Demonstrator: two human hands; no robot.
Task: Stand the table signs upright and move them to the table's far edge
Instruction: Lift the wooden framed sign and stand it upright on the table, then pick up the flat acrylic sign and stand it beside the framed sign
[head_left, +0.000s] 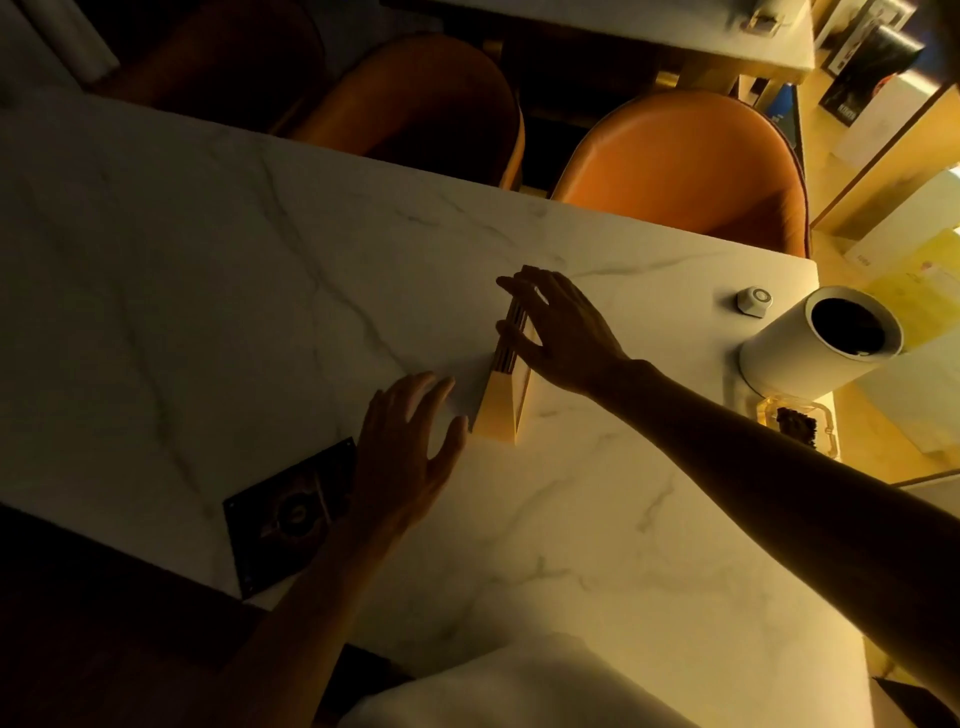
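Observation:
A table sign (506, 395) with a pale wooden base stands on edge in the middle of the white marble table (208, 260). My right hand (561, 332) grips its upper far end, fingers wrapped over the top edge. My left hand (402, 462) hovers open just left of the sign's near end, fingers spread, perhaps just touching the base. A second flat dark sign or plate (283, 519) lies on the table near its front edge, partly under my left wrist.
A white cylindrical lamp (810, 348) and a small white round device (754, 301) stand at the table's right end, with a glass ashtray (800, 423) beside them. Orange chairs (691, 166) line the far edge. A white cloth (519, 686) lies at the near edge.

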